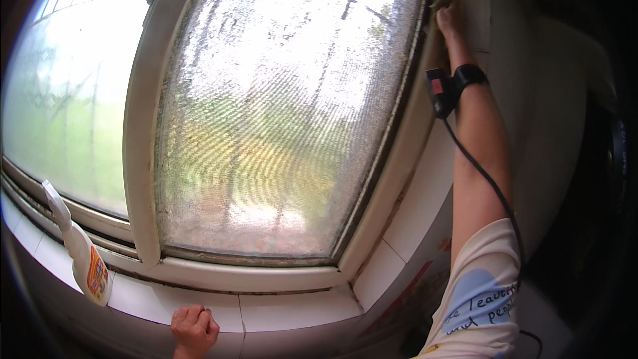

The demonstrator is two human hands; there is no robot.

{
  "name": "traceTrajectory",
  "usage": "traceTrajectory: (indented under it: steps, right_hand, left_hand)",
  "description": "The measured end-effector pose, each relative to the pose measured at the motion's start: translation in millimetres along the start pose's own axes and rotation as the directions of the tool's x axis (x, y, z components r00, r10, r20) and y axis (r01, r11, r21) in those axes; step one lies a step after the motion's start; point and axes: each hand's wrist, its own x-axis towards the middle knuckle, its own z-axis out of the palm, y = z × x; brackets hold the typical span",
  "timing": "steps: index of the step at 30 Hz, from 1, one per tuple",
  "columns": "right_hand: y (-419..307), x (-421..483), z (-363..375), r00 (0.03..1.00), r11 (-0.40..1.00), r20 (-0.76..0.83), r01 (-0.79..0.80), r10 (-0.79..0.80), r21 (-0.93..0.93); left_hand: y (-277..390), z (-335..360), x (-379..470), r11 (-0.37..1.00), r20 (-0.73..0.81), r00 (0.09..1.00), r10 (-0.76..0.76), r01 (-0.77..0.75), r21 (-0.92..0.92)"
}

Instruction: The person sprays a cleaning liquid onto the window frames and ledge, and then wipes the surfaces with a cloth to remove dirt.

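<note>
My right hand point(450, 19) is raised at the upper right, pressed against the right side of the white window frame point(386, 192). A brownish cloth point(440, 5) shows at its fingers, mostly hidden by the hand. My left hand point(195, 326) is a closed fist at the front edge of the white tiled sill point(279, 311), with nothing visible in it. Left of that fist, a white spray bottle point(82, 257) with an orange label stands on the sill, leaning in the view. Between my hands is a window screen point(259, 139), its mesh speckled with dirt.
A glass pane point(65, 109) fills the left side, above dark sliding tracks point(94, 214). My right wrist wears a black strapped device point(441, 92) with a cable point(491, 179) running down the arm. White wall tiles point(423, 199) line the window's right side. Bars show outside.
</note>
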Motion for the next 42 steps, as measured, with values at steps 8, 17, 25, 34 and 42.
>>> traceTrajectory:
  steps: [8, 17, 25, 34, 42]
  right_hand:
    - [-32, -3, -33, 0.931, 0.910, 0.302, 0.296, -0.206, -0.290]
    - [56, 118, 97, 0.974, 0.937, -0.142, 0.212, -0.178, 0.277]
    - [7, 40, 18, 0.957, 0.870, -0.099, 0.290, -0.274, 0.399]
    - [-28, -101, -91, 0.948, 0.834, -0.003, 0.281, -0.318, 0.474]
    - [-46, -185, -183, 0.918, 0.773, -0.014, 0.343, -0.397, 0.534]
  left_hand:
    - [-4, -6, 11, 0.997, 0.028, 0.999, -0.039, 0.038, 0.066]
    - [-9, -10, -7, 0.997, 0.046, 0.999, -0.015, 0.011, 0.080]
    - [-12, -3, 6, 0.994, 0.064, 0.998, -0.010, 0.004, 0.106]
    - [-17, 0, -5, 0.998, -0.004, 0.999, 0.044, -0.044, 0.045]
    - [-13, 2, -6, 0.999, -0.047, 0.998, 0.042, -0.041, 0.027]
